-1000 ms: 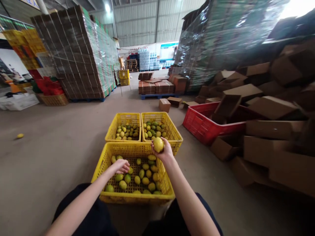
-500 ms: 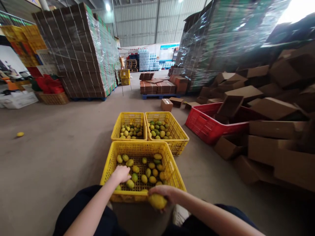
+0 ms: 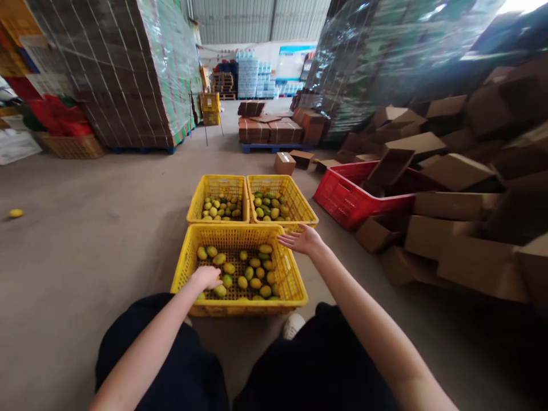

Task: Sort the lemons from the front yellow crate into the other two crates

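Our right hand (image 3: 302, 238) no longer holds a fruit; its grip is apart, free beside the near yellow crate (image 3: 248, 310). Fruits (image 3: 256, 283) lie inside; we cannot tell whether our left hand (image 3: 208, 278) grips one.

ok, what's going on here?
A person's left hand is down in the front yellow crate, at the yellow-green fruit; can't tell if it grips any. The right hand is open and empty by that crate's right side. The rear left crate and rear right crate hold similar fruit. One loose fruit lies on the floor, far left.
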The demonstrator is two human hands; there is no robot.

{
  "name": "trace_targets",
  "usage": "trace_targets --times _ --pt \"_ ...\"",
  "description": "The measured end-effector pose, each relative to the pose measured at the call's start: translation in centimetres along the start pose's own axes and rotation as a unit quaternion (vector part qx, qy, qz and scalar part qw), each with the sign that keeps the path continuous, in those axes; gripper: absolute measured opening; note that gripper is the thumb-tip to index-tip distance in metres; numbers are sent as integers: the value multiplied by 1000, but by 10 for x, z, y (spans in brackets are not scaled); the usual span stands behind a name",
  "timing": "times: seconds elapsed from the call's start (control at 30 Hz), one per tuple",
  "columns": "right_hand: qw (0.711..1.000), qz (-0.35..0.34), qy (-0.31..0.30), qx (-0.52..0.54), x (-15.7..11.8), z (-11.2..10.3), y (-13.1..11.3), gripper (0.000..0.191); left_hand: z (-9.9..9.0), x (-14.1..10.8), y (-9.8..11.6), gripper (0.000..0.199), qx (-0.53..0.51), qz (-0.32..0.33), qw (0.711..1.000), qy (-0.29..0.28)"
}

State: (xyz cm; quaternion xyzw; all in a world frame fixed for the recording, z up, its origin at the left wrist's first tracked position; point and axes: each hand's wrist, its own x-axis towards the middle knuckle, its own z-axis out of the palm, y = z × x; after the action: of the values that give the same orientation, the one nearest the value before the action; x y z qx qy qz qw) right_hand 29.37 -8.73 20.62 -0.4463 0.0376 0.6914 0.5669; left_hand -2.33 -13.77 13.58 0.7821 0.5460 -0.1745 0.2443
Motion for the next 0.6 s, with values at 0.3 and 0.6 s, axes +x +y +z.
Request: trace_targets --times 0.3,0.6 --pt "999 42 -18 0 -30 -3 28 28 50 6 -30 22 -161 -63 983 -55" --pt "999 13 -20 31 -39 13 30 20 64 42 -30 27 -413 -205 885 -57"
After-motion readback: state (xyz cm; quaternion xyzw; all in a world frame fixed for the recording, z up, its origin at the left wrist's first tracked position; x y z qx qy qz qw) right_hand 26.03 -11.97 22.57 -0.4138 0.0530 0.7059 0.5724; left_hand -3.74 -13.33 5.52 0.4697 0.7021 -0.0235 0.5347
